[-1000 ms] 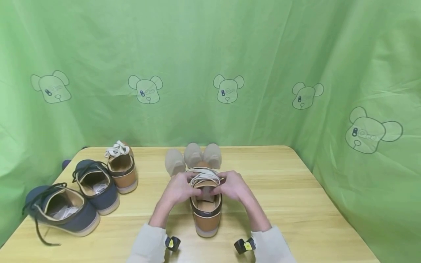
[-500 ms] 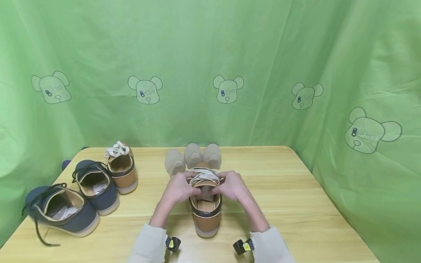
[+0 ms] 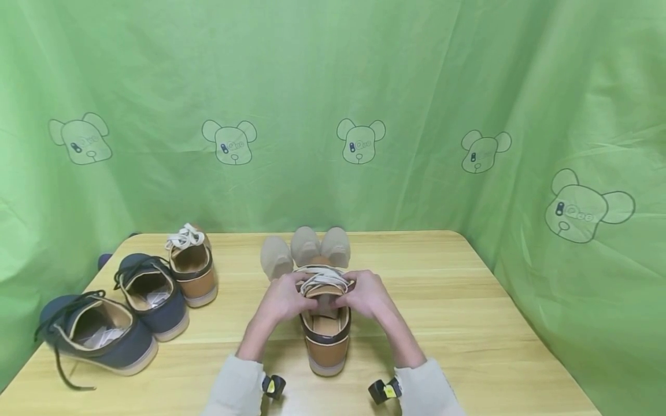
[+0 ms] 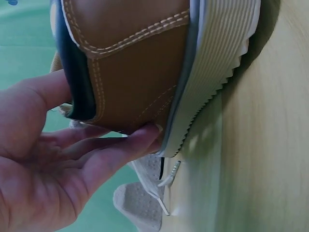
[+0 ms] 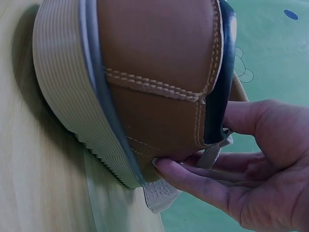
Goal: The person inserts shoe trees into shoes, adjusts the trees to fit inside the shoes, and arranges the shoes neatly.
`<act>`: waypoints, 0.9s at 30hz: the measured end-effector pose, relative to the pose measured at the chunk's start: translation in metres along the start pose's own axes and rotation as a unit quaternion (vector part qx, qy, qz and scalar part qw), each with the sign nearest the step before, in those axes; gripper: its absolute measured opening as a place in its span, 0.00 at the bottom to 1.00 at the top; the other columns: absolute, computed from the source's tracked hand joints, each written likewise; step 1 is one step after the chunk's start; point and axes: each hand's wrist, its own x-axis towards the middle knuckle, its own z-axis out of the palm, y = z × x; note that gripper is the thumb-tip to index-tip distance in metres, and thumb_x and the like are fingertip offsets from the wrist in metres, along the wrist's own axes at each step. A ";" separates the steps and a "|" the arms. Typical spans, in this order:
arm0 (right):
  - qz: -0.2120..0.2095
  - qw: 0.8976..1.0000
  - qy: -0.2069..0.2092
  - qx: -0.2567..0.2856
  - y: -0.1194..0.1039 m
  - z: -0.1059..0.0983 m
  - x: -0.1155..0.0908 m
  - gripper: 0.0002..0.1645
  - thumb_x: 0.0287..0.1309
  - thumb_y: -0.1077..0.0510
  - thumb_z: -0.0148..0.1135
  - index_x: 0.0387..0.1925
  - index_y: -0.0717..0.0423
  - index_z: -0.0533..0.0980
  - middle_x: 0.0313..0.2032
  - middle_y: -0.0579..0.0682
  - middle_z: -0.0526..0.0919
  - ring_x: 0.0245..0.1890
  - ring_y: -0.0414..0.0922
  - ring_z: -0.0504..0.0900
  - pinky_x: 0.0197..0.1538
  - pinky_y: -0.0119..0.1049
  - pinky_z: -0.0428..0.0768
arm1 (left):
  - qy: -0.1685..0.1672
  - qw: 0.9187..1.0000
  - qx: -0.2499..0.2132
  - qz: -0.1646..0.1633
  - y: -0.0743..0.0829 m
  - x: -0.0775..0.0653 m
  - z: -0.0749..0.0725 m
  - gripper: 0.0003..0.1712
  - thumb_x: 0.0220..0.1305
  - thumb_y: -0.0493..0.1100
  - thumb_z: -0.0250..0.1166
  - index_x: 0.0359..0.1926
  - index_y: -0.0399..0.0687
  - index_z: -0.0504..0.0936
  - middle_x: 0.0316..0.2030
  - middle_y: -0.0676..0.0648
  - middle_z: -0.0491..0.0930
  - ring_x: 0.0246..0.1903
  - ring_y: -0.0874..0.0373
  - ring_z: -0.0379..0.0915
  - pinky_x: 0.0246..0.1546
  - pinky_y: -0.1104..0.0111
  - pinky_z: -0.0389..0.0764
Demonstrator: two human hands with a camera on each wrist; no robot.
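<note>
In the head view a brown leather shoe (image 3: 328,349) with a dark collar stands heel towards me at the middle of the table. White laces (image 3: 324,278) lie loose across its front. My left hand (image 3: 285,297) grips its left side and my right hand (image 3: 366,293) its right, both thumbs inside the opening. Between the thumbs a greyish-brown piece (image 3: 326,306) shows in the opening. Both wrist views show fingers spread along the outer leather: the left fingertip (image 4: 153,131) and the right fingertip (image 5: 161,164) touch it just above the pale ribbed sole.
Just beyond the shoe sit three beige moulded shoe inserts (image 3: 306,244). To the left stand another brown shoe (image 3: 200,283) with white laces and two navy shoes, one farther back (image 3: 166,315) and one nearer (image 3: 122,352). A green curtain (image 3: 333,190) encloses the table (image 3: 442,323).
</note>
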 end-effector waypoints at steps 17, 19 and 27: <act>-0.027 0.997 -0.066 0.020 0.003 -0.007 -0.002 0.19 0.42 0.59 0.78 0.41 0.51 0.84 0.29 0.47 0.83 0.27 0.42 0.79 0.32 0.35 0.79 | -0.056 0.998 -0.024 0.031 0.002 -0.006 -0.007 0.33 0.52 0.35 0.73 0.62 0.46 0.79 0.55 0.41 0.83 0.54 0.44 0.80 0.56 0.49 0.81; -0.025 0.995 -0.086 0.041 0.004 -0.010 -0.003 0.21 0.43 0.60 0.76 0.44 0.53 0.84 0.31 0.49 0.85 0.27 0.44 0.81 0.34 0.39 0.83 | -0.079 0.996 -0.041 0.018 0.003 -0.007 -0.010 0.34 0.53 0.35 0.71 0.64 0.46 0.77 0.54 0.41 0.83 0.45 0.46 0.82 0.48 0.50 0.84; 0.003 0.981 -0.149 0.124 0.006 -0.017 -0.006 0.39 0.48 0.66 0.72 0.65 0.63 0.73 0.38 0.58 0.87 0.33 0.48 0.87 0.40 0.48 0.89 | -0.155 0.981 -0.117 -0.014 0.001 -0.010 -0.023 0.30 0.58 0.34 0.67 0.64 0.42 0.76 0.42 0.41 0.86 0.33 0.54 0.82 0.32 0.55 0.88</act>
